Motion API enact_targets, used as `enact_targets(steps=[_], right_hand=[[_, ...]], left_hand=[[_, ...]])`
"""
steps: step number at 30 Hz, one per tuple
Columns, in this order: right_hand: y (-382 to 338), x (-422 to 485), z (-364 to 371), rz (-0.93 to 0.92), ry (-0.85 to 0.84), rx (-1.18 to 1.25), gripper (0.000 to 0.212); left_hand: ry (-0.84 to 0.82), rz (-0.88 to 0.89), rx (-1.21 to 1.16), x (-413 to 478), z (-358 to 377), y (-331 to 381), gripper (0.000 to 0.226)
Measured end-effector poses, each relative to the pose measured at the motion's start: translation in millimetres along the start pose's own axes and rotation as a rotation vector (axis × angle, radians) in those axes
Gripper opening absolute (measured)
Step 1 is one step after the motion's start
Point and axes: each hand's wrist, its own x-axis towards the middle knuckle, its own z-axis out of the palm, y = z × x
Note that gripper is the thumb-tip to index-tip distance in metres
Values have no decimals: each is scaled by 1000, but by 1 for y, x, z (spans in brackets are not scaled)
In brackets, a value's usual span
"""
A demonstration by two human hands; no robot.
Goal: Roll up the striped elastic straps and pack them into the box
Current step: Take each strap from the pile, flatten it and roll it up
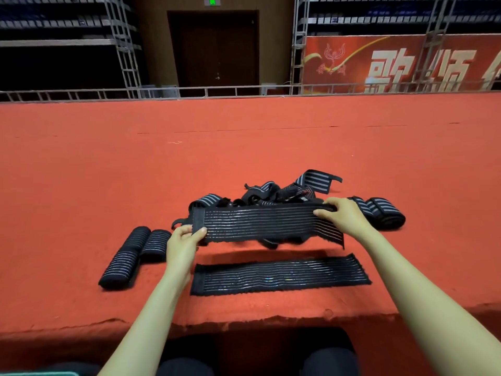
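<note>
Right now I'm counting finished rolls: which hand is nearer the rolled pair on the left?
Left. The left hand, pinching one end of the stretched strap, sits just right of the rolled pair; the right hand grips the far end, well beyond it.

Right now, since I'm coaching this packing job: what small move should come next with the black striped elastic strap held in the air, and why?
Probably curl the end pinched by the left hand over itself to start a roll: the black grey-striped elastic strap hangs stretched flat, unrolled, between it and the right hand.
</note>
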Motion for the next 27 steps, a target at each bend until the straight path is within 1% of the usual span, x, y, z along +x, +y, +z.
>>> enact_targets(steps=[4, 6, 8, 9, 11, 13, 15, 17, 18, 19, 20, 22, 24, 25, 27], right_hand=[[19, 1, 0, 32, -39, -81, 16], [28, 2, 1, 27, -74, -134, 16], [34, 1, 3, 5, -67, -235, 13], [36, 0, 5, -22, -22, -300, 11], [43, -5, 9, -137, 145, -404, 10], [53, -12, 16, -259, 288, -468, 15], [63, -25, 25, -312, 344, -529, 13], [72, -41, 34, -332, 334, -574, 5], [77, -49, 39, -333, 320, -579, 8], [81, -56, 42, -326, 300, -575, 10], [85, -62, 45, -316, 276, -555, 12], [93, -73, 50, -276, 219, -509, 24], [97, -82, 54, -222, 189, -464, 29], [98, -86, 55, -202, 190, -442, 28], [101, -93, 57, -174, 211, -406, 24]], left_hand=[[-90, -20, 138, -2, -15, -12, 17], [-118, -34, 156, -2, -20, -15, 20], [-118, -27, 157, -4, -22, -18, 22], [-116, -31, 141, -6, -22, -18, 19], [-130, -50, 39, -12, -19, -16, 10], [-169, -62, -83, -17, -17, -16, 16], [-218, -83, -186, -19, -17, -17, 19], [-218, -139, -201, -19, -15, -21, 17], [-214, -158, -136, -19, -15, -25, 14], [-208, -153, -14, -19, -15, -29, 13], [-209, -142, 105, -18, -16, -35, 23], [-220, -115, 278, -18, -18, -44, 48], [-206, -34, 422, -19, -22, -48, 60], [-179, 17, 509, -19, -22, -48, 63], [-152, 83, 615, -23, -22, -45, 60]])
